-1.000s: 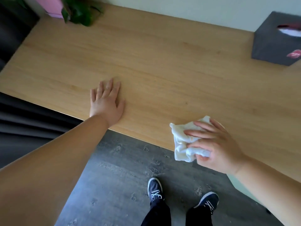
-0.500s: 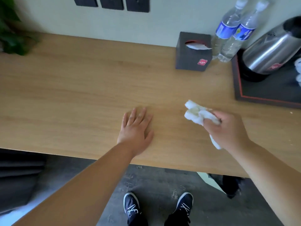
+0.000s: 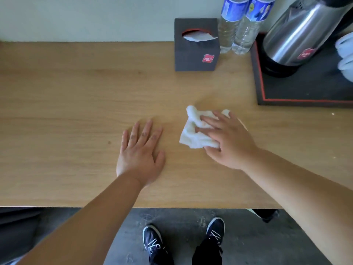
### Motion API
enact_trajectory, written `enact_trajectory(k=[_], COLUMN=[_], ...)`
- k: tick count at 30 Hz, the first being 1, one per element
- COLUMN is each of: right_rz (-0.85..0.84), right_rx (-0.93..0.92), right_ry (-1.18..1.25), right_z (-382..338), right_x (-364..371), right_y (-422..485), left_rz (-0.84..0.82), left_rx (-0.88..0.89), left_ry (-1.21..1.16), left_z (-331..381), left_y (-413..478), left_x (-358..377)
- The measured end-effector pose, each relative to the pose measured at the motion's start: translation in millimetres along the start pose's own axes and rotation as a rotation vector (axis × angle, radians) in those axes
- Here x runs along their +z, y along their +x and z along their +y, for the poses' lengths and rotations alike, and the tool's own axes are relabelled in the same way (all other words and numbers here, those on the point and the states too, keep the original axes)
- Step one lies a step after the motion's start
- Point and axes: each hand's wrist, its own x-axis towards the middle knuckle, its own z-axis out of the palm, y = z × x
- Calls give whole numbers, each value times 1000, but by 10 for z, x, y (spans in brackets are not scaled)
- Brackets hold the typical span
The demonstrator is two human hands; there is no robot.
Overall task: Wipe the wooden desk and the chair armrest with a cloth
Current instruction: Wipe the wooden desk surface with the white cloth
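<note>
The right hand point(image 3: 228, 139) lies spread on a crumpled white cloth point(image 3: 196, 131), fingers pressing it flat against the pale wooden desk point(image 3: 76, 104) rather than clenched round it; the left hand point(image 3: 140, 153) rests open and palm-down on the bare wood just to the left of the cloth, gripping nothing and seemingly bracing the body. The step in hand looks to be wiping the desk top; to do it well, keep the palm's weight even over the wad, sweep in long overlapping strokes along the grain, and lift the bracing left hand out of the way so the patch beneath it gets wiped too; refolding would help, since the cloth is bunched and only part of it meets the surface. Beyond the right hand stand a dark grey square tissue box point(image 3: 196, 48), two clear plastic water bottles point(image 3: 238, 25) and a black red-edged tray point(image 3: 305, 92) carrying a steel kettle point(image 3: 301, 35); strokes toward them should stop short or go round. The cloth appears soft and towel-like, clean white, with a loose corner poking out past the fingertips; the chair armrest is not in view.
</note>
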Motion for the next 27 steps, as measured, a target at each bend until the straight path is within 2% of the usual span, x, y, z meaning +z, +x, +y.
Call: enact_trajectory(k=[4,8,10,13,15,17,20,23,27], right_rz=[-61,-70,1,77,43,-63,-106,-13,-5], right_rx=[-171,-208,-192,-75,34,96,36,43,82], right_ry=[188,258,281,130,3,-78,-168,-130,28], right_z=[-659,-732,-566,-57,382,774,1060,1063,979], right_x=[197,-8,-238,-571,-707,-698,-406,-212,-222], right_y=[-937,-1088,-936,-624,-441,-333,-350,-379,-473], left_rz=[-5,-27,-46,-74,-78,-75,-34,-2,8], left_rx=[-5,-24,-78,-79,2,62,61,58,65], left_ry=[-6,6,-32,-87,-90,-61,3,9,8], left_z=[28,74,162,501,845,1179,1398,1364,1378], left_y=[-4,-14,25,194,341,447,476,472,485], left_x=[-46,-59,-47,-48,-63,-58,25,84,73])
